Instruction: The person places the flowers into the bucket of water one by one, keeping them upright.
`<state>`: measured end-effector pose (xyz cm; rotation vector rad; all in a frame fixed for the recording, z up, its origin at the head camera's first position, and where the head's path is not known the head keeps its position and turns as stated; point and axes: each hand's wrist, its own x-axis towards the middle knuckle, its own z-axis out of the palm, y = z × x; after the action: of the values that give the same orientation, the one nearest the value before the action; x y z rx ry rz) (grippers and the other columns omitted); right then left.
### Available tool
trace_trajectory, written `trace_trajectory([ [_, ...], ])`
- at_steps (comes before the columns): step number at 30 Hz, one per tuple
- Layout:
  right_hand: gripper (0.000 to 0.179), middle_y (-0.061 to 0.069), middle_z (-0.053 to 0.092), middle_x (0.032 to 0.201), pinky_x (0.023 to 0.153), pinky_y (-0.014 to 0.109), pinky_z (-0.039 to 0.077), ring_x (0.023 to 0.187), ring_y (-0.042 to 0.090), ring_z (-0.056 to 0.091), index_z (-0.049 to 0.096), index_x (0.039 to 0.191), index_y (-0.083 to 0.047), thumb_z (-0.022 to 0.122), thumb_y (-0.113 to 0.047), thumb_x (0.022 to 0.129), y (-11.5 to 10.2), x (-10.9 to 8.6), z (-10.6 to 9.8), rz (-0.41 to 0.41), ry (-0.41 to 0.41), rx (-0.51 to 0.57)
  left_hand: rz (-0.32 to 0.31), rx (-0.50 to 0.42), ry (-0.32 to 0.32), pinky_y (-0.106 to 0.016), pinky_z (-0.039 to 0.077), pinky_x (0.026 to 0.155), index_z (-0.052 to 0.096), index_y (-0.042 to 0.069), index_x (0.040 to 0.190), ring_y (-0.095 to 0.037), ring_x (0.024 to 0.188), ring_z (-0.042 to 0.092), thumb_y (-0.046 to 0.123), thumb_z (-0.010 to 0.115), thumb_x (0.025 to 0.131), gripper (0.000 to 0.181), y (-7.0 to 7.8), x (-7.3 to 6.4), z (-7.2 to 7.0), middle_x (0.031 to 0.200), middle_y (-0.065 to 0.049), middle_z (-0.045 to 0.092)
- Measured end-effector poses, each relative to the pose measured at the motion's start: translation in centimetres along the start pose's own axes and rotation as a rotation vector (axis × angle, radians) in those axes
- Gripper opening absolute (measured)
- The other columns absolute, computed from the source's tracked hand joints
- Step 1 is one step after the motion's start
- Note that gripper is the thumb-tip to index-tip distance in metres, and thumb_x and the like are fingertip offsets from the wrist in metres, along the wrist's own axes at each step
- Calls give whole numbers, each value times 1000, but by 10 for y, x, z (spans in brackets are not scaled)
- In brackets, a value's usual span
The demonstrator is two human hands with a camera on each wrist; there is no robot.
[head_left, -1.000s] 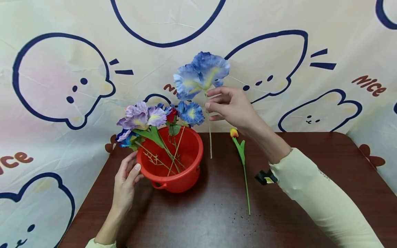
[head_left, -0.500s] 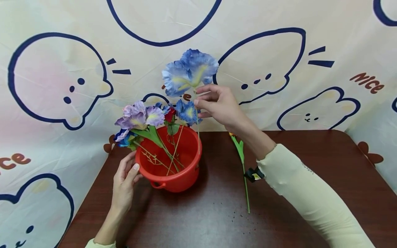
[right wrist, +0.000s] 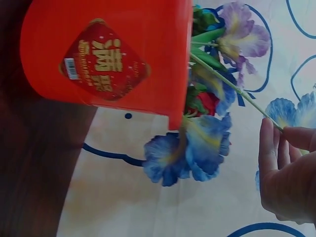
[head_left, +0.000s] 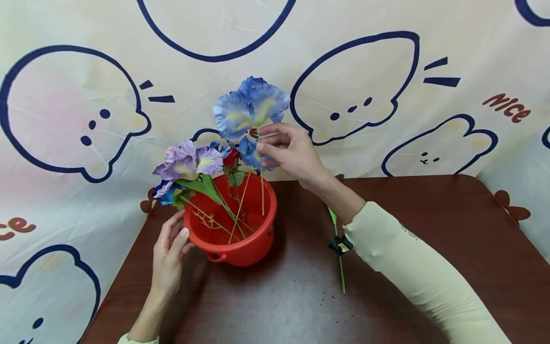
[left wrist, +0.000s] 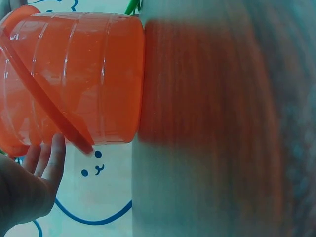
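In the head view my right hand [head_left: 292, 153] pinches the thin stem of a large blue artificial iris [head_left: 251, 107], upright over the red bucket [head_left: 253, 253]. Its stem's lower end hangs inside the bucket's opening. My left hand [head_left: 168, 255] rests against the bucket's left side near the rim, its fingers fairly straight on the wall in the left wrist view. Lilac iris [head_left: 186, 160], red rose [head_left: 231, 158], a smaller blue iris [head_left: 249, 150] and dark blue flowers [head_left: 165, 191] lean in the bucket. The right wrist view shows thumb and fingertips on the stem.
A yellow-orange tulip's green stem [head_left: 342, 277] lies on the brown table [head_left: 408, 229], partly under the right forearm; its bloom is hidden. Dark crumbs [head_left: 333, 303] lie near its end. A printed cloth [head_left: 343, 28] hangs behind the table.
My right hand has moved left with the blue iris, then slightly down, bringing the stem from beside the bucket to inside its opening. The left hand stays at the bucket's side.
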<state>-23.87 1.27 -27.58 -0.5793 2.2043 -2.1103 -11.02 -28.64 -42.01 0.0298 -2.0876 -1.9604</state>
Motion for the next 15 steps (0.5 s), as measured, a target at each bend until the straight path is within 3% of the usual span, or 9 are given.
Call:
trace_trajectory([
  [6, 34, 23, 76, 119, 80, 37, 68, 105, 36, 78, 68, 136, -1, 72, -5, 102, 8, 2, 10, 9, -6, 7, -4, -2, 3, -20, 63, 90, 45, 12, 160, -4, 117, 71, 15, 50, 113, 47, 3, 0, -1, 142, 5, 64],
  [15, 31, 26, 76, 114, 81, 42, 69, 106, 46, 75, 69, 133, 1, 71, -4, 103, 25, 7, 35, 23, -38, 6, -17, 10, -3, -19, 63, 90, 44, 12, 160, -2, 118, 71, 17, 50, 114, 47, 2, 0, 0, 143, 7, 64],
])
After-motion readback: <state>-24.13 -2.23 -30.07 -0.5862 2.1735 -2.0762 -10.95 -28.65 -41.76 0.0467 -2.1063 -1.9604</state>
